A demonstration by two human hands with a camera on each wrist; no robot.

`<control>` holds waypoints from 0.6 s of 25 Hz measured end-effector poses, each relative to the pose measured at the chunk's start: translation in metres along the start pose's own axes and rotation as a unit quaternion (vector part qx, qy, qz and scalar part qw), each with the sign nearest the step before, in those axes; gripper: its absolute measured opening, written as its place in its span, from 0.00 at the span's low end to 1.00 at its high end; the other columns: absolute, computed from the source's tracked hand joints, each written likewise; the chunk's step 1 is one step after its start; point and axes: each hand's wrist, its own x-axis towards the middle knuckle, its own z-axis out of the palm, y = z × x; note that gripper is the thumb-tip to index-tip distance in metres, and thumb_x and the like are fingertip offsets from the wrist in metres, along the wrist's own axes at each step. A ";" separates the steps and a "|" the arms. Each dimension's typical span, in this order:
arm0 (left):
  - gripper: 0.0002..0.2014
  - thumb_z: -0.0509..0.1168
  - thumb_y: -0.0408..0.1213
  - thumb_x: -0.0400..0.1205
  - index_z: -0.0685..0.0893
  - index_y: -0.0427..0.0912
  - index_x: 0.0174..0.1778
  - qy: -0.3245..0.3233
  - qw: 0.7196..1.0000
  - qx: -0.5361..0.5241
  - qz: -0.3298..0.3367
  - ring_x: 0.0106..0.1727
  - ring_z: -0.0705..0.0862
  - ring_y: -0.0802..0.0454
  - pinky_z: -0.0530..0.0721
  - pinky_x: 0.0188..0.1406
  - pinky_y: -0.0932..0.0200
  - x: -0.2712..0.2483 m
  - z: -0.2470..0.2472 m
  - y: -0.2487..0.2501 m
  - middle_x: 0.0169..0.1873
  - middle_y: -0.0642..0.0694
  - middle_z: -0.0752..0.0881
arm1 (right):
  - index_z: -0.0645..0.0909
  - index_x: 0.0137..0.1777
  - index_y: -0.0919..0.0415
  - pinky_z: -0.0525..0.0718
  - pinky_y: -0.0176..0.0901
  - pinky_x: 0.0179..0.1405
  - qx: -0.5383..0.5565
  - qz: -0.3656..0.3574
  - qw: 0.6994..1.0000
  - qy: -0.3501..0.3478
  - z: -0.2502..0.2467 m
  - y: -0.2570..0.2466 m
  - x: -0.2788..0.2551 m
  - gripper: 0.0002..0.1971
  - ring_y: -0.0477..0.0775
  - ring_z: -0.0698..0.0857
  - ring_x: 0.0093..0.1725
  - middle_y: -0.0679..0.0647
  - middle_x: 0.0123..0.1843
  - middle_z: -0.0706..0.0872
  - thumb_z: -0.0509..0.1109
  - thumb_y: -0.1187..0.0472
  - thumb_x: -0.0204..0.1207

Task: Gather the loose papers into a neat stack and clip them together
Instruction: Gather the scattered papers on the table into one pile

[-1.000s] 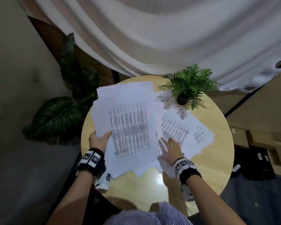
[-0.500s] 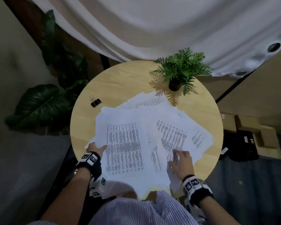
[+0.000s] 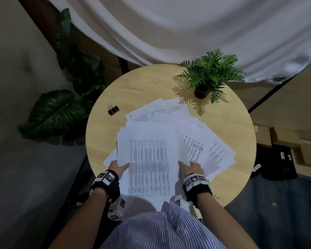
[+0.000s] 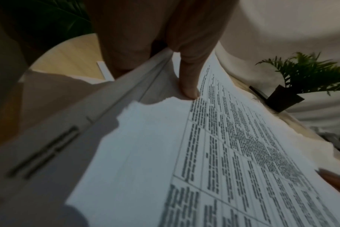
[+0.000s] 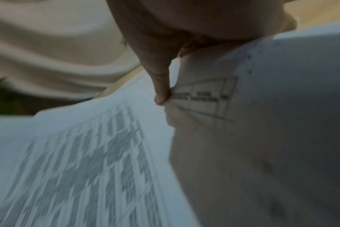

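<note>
Several printed white papers [image 3: 162, 133] lie fanned over the round wooden table [image 3: 133, 87]. A top sheaf with dense table text [image 3: 149, 164] sits nearest me. My left hand [image 3: 118, 167] grips its left edge, thumb [image 4: 187, 86] on top of the sheet [image 4: 223, 153]. At the sheaf's right edge my right hand [image 3: 190, 168] pinches the sheets, thumb [image 5: 162, 93] pressing on the paper [image 5: 87, 153]. More sheets [image 3: 214, 150] spread to the right under it. A black binder clip [image 3: 113, 110] lies alone on the table's left side.
A small potted fern [image 3: 207, 76] stands at the table's far right. Large dark-leaved plants [image 3: 57, 112] stand left of the table. A white curtain [image 3: 187, 29] hangs behind. Cardboard boxes [image 3: 285, 141] and dark items sit on the floor to the right.
The top sheaf has been drawn toward me, uncovering the binder clip. My right hand moved left from the spread sheets to the sheaf's right edge and now pinches it.
</note>
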 end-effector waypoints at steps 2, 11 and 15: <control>0.24 0.66 0.39 0.83 0.75 0.33 0.73 0.050 0.997 -0.052 0.006 0.65 0.80 0.33 0.77 0.61 0.48 0.008 -0.013 -0.010 0.68 0.34 0.81 | 0.85 0.35 0.50 0.79 0.65 0.63 0.039 -0.003 0.999 0.038 -0.026 0.014 0.009 0.25 0.64 0.87 0.51 0.53 0.42 0.90 0.66 0.30 0.54; 0.23 0.68 0.39 0.80 0.77 0.29 0.68 0.084 0.994 -0.070 0.010 0.65 0.81 0.32 0.77 0.61 0.49 0.020 -0.027 -0.011 0.66 0.33 0.83 | 0.86 0.40 0.61 0.77 0.36 0.33 0.177 -0.366 0.906 0.117 -0.168 -0.030 -0.038 0.07 0.41 0.79 0.29 0.45 0.25 0.84 0.69 0.70 0.77; 0.20 0.63 0.34 0.84 0.76 0.29 0.71 0.035 0.996 -0.064 0.054 0.68 0.79 0.33 0.74 0.60 0.52 0.018 -0.015 0.003 0.69 0.32 0.80 | 0.85 0.31 0.50 0.78 0.35 0.27 0.252 -0.465 0.846 0.063 -0.220 -0.069 -0.085 0.20 0.41 0.78 0.23 0.49 0.24 0.85 0.66 0.75 0.77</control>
